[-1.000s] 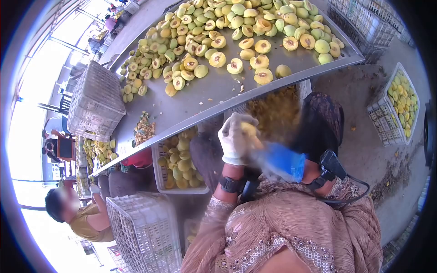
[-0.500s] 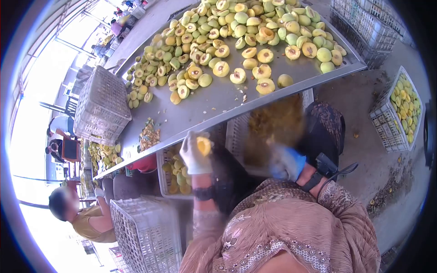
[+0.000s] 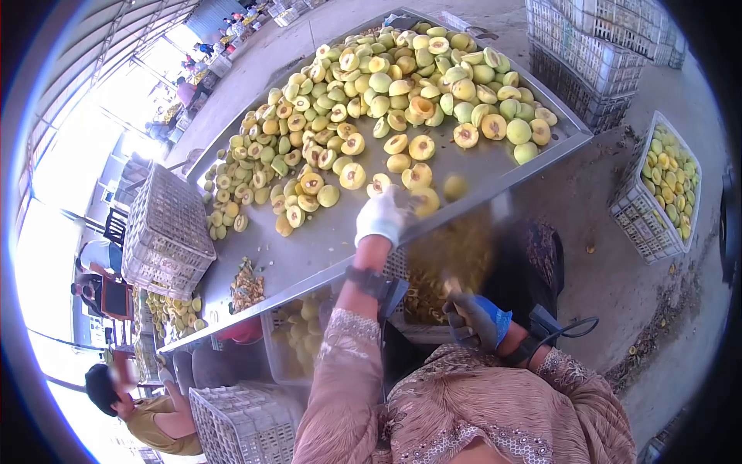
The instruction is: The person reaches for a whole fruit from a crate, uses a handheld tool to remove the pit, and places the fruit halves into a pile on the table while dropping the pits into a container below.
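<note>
My left hand (image 3: 381,216), in a white glove, reaches over the near edge of the metal table (image 3: 340,232). Its fingers are smeared by motion beside a yellow fruit half (image 3: 424,201) and close to another cut half (image 3: 379,184); whether they grip one cannot be made out. Many yellow-green stone fruits (image 3: 386,85), mostly halved with brown centres, are heaped behind it. My right hand (image 3: 475,319), in a dark glove with a blue back, is closed around a small tan-tipped tool (image 3: 452,286) above my lap. The tool's other parts are hidden.
Below the table edge stand a crate of yellowish pieces (image 3: 433,290) and a crate of fruit (image 3: 297,332). A white crate (image 3: 166,232) rests on the table's left. Stacked crates (image 3: 595,62) and a full crate (image 3: 657,185) are at right. A co-worker (image 3: 154,410) sits at left.
My left hand has moved forward from above my lap to the table, and the fruit half it held is out of sight. My right hand has shifted slightly down. The view has tilted up.
</note>
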A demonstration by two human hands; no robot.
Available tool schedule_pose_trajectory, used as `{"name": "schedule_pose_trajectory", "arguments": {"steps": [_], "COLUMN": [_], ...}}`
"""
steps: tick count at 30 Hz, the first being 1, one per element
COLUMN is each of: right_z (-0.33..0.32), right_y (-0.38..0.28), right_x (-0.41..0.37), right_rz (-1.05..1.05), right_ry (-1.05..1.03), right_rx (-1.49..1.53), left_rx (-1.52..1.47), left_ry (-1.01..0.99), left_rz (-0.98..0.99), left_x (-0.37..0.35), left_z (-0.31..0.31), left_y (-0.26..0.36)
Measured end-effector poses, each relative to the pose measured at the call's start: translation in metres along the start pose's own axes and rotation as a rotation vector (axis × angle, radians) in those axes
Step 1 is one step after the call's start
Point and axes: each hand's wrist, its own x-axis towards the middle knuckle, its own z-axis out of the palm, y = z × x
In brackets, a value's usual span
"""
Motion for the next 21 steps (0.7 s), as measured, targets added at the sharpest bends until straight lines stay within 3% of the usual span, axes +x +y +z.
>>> {"name": "schedule_pose_trajectory", "arguments": {"steps": [1,6,9,11,13,17,18,21], "right_z": [-0.003,0.006,0.011,0.023,0.033,0.052,0.057,0.07], "right_y": [0.0,-0.008,-0.015,-0.027,-0.033,-0.032,-0.031,-0.032], "right_x": [-0.001,-0.014,-0.014,-0.022,-0.025,-0.023,-0.024,-0.027], "right_rz": [-0.027,-0.217,-0.189,-0.155,-0.153,-0.231,-0.257,-0.263], "right_ry": [-0.01,0.062,0.091,0.139,0.13,0.009,-0.017,-0.051], "right_rx": [-0.002,-0.158,-0.161,-0.13,-0.137,-0.287,-0.336,-0.432], "left_rx": [-0.002,-0.343,-0.618,-1.29,-1.625,-2.142,-2.145,-2.329], "left_ry": [-0.078,0.031,0.268,0.165,0.159,0.06,0.071,0.204], "left_rz": [-0.008,0.0,0.092,0.031,0.123,0.087,0.129,-0.086], "left_x": [0.006,0.018,0.01,-0.002,-0.029,-0.06,-0.064,-0.09], "left_z": [0.006,0.036,0.041,0.029,0.012,0.006,0.008,-0.011], "left_y": [0.012,0.026,0.011,-0.005,-0.007,-0.017,-0.022,-0.005]}}
